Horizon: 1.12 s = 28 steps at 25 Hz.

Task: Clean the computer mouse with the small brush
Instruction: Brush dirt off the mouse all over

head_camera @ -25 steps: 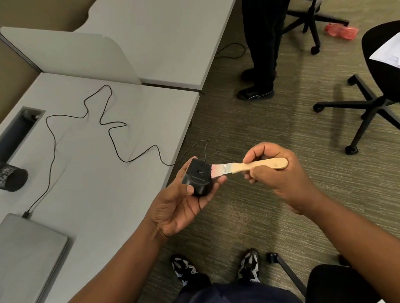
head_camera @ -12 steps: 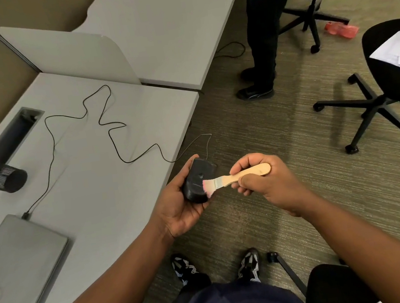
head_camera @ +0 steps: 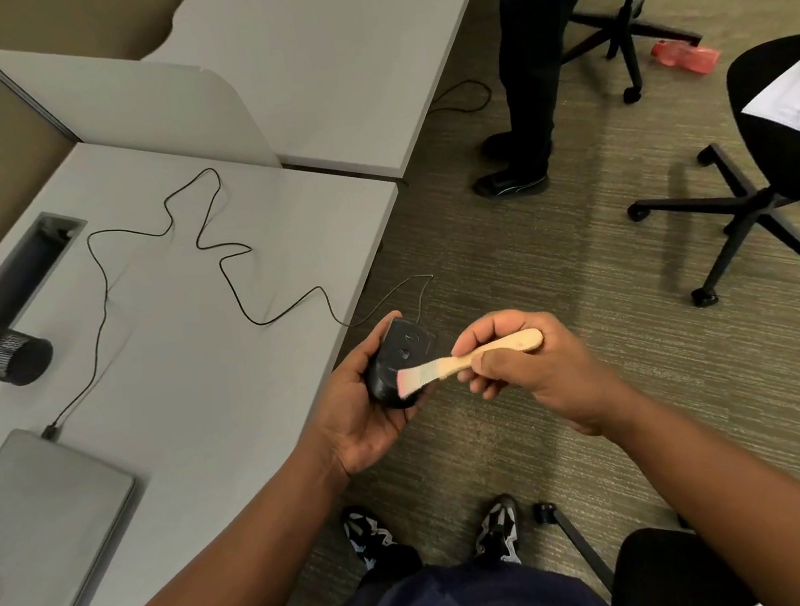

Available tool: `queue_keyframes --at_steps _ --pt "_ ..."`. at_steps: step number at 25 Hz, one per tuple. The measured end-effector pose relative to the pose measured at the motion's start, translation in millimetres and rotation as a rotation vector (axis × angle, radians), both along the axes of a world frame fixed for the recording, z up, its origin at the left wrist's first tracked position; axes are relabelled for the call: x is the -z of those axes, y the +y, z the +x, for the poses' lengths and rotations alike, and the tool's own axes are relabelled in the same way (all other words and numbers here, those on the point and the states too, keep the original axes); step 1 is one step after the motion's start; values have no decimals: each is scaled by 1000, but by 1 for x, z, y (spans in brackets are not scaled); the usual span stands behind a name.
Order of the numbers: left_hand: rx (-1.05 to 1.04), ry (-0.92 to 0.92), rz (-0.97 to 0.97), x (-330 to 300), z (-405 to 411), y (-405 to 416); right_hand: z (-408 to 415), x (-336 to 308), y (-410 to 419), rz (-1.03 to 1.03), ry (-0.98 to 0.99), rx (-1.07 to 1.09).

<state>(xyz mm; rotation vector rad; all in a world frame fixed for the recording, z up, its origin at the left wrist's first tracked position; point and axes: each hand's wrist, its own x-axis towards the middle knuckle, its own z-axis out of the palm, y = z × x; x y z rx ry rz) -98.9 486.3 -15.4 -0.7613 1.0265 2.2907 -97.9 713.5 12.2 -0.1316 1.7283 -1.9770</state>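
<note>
My left hand point(head_camera: 357, 413) cradles a black wired computer mouse point(head_camera: 398, 360), held just off the desk's right edge above the carpet. Its thin black cable point(head_camera: 228, 276) snakes back over the grey desk point(head_camera: 192, 385) to a closed silver laptop point(head_camera: 23, 540). My right hand point(head_camera: 527, 367) grips the wooden handle of a small brush point(head_camera: 473, 356). The brush points left, and its pink-tipped bristles rest on the lower part of the mouse's top face.
A black mesh pen cup point(head_camera: 6, 356) lies by the desk's cable slot. A person in black trousers point(head_camera: 531, 49) stands beyond the desk corner. Black office chairs point(head_camera: 762, 202) with papers stand at the right, and a red object point(head_camera: 685, 55) lies on the carpet.
The brush has swept from the mouse's right edge leftward and down across its top. My right hand moved closer to the left hand, which tilted the mouse slightly.
</note>
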Motion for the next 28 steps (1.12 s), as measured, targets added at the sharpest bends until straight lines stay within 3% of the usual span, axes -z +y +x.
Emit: queue_keyframes --at_steps 6,11,15,19,24,28 --pt "-1 -4 -17 -2 3 2 -8 9 1 190 -66 102" --pt "55 -8 92 5 3 -2 -10 14 4 235 73 297" --pt "150 20 72 7 4 -3 -6 12 1 180 180 221" --pt "134 51 57 5 6 -4 -6 14 1 304 202 130" --pt "68 45 79 3 8 -8 -10 12 7 392 113 135" --pt "111 59 32 4 11 -6 -5 9 4 303 210 189"
